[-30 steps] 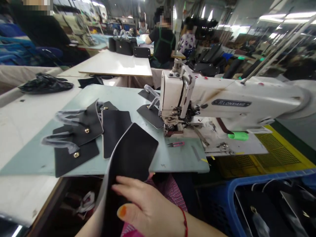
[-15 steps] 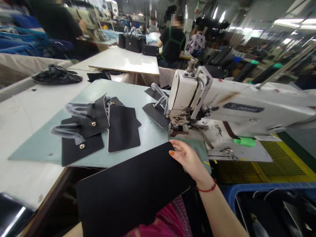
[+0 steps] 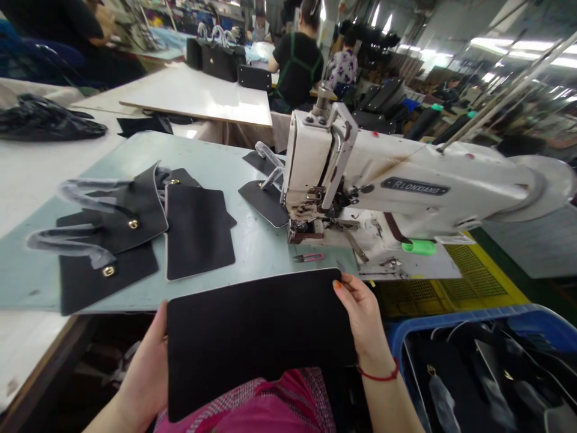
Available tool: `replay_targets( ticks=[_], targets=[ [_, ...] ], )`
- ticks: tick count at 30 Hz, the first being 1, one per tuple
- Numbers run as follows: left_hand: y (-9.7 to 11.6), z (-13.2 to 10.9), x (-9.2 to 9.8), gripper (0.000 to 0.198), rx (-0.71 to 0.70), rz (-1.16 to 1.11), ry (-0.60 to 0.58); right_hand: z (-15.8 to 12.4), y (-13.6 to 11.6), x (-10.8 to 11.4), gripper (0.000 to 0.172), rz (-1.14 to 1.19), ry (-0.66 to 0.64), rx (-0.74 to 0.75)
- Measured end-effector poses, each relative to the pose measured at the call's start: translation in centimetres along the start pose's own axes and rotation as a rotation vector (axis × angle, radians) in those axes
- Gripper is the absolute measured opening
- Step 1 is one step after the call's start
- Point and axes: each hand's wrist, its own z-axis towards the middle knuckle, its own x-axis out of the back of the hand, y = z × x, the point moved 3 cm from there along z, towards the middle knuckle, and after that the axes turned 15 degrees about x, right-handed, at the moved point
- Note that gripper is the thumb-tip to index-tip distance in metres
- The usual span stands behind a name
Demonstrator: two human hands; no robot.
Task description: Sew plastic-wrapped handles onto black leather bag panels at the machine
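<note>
A black leather-like panel with rounded corners and a pale edge is held between my two hands, in front of the table's near edge. My left hand grips its left edge, the fingers partly hidden behind it. At its upper right corner my right hand pinches it, thumb on the front. Just beyond the panel stands a white sewing machine, with pink-handled thread snips lying by its foot. Black bag panels with plastic-wrapped handles and gold fittings lie to the left, beside a plain black panel.
A blue crate holding black bag pieces stands at the lower right, near a yellow grid basket. More handled panels lie left of the machine head. Across the white table, a person in black sits facing away.
My left hand has come into view at the panel's left edge. The panel sits more level, and the snips now show. My view has shifted to the right.
</note>
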Motion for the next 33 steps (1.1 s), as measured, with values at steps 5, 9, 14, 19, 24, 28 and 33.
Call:
replay_targets(
  ticks=[5, 9, 14, 19, 24, 28, 33],
  targets=[
    [0.8, -1.3, -2.8, 0.042, -0.040, -0.052, 0.105, -0.6, 0.9, 2.8, 0.038, 0.008, 0.152, -0.070],
    [0.8, -1.9, -4.8, 0.047, -0.121, 0.008, 0.095, -0.9, 1.8, 4.3, 0.043, 0.017, 0.227, -0.084],
    [0.6, -2.3, -5.7, 0.047, -0.195, 0.085, -0.038, -1.3, 3.4, 5.8, 0.045, -0.018, 0.262, -0.061],
    [0.7, -2.5, -5.8, 0.040, -0.207, 0.069, -0.094, -1.3, 5.0, 6.7, 0.045, 0.058, 0.300, -0.115],
    [1.3, -1.9, -5.1, 0.032, -0.101, -0.056, 0.046, -2.6, 5.6, 5.6, 0.042, 0.157, 0.247, -0.223],
    [1.0, -0.8, -3.3, 0.041, 0.161, -0.125, 0.122, -4.6, 4.5, 2.2, 0.058, 0.355, 0.059, -0.367],
    [0.3, 1.0, -0.2, 0.046, 0.391, -0.135, 0.160, -4.8, 3.6, -0.8, 0.063, 0.314, -0.035, -0.220]
  ],
)
